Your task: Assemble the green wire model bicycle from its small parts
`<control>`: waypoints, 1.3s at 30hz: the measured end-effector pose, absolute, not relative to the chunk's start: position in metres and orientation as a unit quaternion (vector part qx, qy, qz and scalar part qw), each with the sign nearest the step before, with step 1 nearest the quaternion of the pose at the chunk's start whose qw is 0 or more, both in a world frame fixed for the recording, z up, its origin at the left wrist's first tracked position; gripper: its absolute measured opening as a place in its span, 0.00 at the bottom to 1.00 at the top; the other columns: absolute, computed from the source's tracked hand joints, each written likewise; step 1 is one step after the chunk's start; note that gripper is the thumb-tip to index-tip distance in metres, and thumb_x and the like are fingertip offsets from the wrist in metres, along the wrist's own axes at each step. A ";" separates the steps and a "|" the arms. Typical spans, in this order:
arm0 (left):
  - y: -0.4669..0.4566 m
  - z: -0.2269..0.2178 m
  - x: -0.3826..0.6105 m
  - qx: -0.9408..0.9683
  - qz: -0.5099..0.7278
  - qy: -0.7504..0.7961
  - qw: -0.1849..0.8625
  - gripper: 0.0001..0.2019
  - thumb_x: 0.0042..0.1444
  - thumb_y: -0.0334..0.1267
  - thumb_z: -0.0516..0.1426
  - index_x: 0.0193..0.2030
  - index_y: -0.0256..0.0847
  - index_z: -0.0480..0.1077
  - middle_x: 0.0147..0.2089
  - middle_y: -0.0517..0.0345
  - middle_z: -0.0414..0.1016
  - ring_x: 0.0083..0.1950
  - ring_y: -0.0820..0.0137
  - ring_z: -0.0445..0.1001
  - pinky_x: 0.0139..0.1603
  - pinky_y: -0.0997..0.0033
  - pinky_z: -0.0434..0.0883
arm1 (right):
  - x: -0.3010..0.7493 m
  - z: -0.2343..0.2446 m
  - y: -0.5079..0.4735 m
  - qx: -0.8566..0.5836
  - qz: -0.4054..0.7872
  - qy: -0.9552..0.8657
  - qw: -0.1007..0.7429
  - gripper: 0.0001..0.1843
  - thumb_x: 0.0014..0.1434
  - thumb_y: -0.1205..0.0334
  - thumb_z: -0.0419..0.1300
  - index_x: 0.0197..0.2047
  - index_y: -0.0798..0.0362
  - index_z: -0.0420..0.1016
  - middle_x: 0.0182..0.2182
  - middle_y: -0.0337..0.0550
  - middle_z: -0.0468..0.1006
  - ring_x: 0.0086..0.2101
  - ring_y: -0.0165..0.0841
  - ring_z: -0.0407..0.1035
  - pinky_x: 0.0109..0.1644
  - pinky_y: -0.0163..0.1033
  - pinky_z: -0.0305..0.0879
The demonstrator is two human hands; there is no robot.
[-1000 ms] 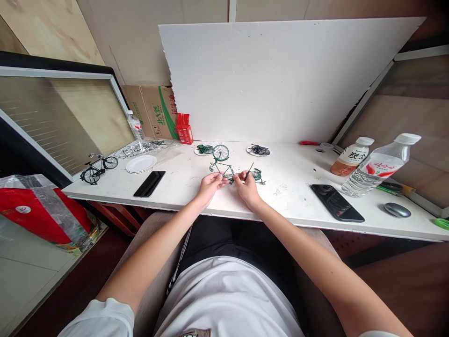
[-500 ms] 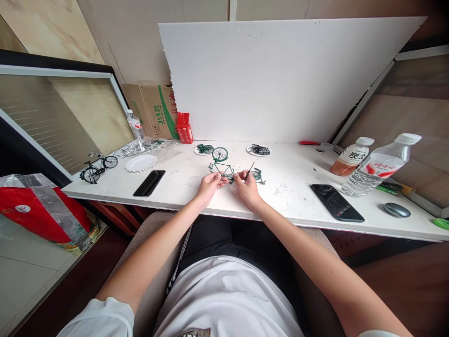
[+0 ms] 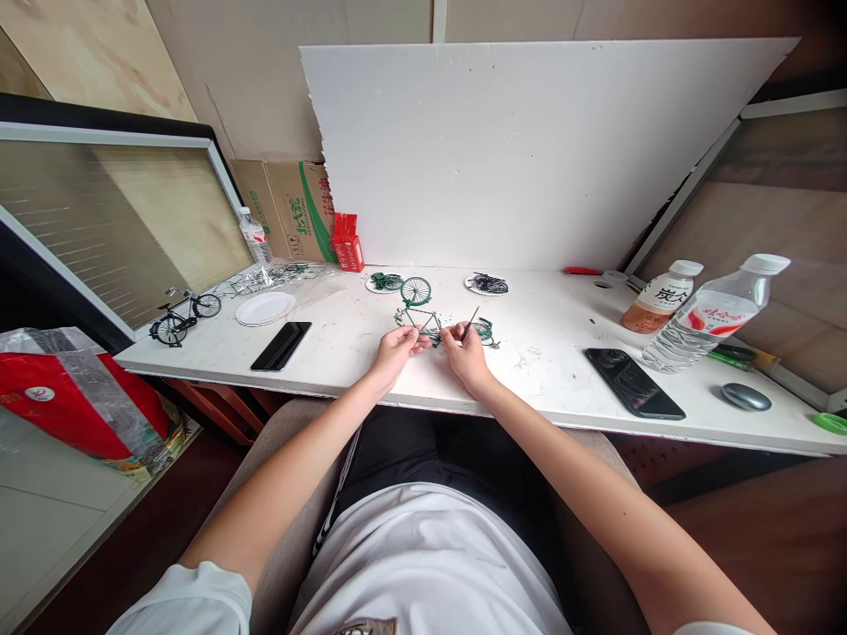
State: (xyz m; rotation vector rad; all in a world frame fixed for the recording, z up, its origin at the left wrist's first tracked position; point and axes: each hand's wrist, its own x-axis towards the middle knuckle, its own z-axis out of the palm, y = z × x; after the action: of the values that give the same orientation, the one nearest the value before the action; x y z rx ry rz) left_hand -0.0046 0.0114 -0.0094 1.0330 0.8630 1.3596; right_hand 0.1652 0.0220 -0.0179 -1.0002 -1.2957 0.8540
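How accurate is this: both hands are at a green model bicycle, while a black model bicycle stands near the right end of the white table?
One thing is off: the black model bicycle stands near the left end of the white table, as the head view shows. Both hands are indeed at a green model bicycle.

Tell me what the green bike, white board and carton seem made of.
Green bike: probably plastic, perhaps painted metal; its thin, evenly coloured parts leave that open, gloss too small to judge.
White board: likely foam, matte, given its ragged left edge and pitted face.
Carton: apparently cardboard, matte, given its brown panels with printed lettering.
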 end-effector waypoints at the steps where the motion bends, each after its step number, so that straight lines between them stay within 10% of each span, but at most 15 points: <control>1: 0.011 -0.009 -0.005 0.442 0.581 0.369 0.576 0.15 0.64 0.43 0.69 0.50 0.33 0.77 0.44 0.46 0.85 0.46 0.64 0.85 0.55 0.61 0.74 | 0.165 -0.018 0.022 -0.432 0.367 -0.561 0.603 0.22 0.60 0.45 0.65 0.37 0.44 0.54 0.37 0.39 0.72 0.41 0.38 0.68 0.50 0.46 0.65; 39: 0.013 -0.013 -0.004 0.471 0.574 0.380 0.552 0.16 0.65 0.45 0.68 0.50 0.34 0.78 0.44 0.45 0.85 0.45 0.63 0.85 0.55 0.60 0.76 | 0.163 -0.013 0.017 -0.440 0.344 -0.567 0.606 0.21 0.60 0.47 0.63 0.36 0.44 0.53 0.34 0.36 0.66 0.37 0.36 0.63 0.47 0.45 0.63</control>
State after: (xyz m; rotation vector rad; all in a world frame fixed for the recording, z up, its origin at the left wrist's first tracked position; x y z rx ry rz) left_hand -0.0037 0.0128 -0.0126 1.1148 0.8992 1.3571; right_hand 0.1628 0.0174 -0.0130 -1.0164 -1.3103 0.7967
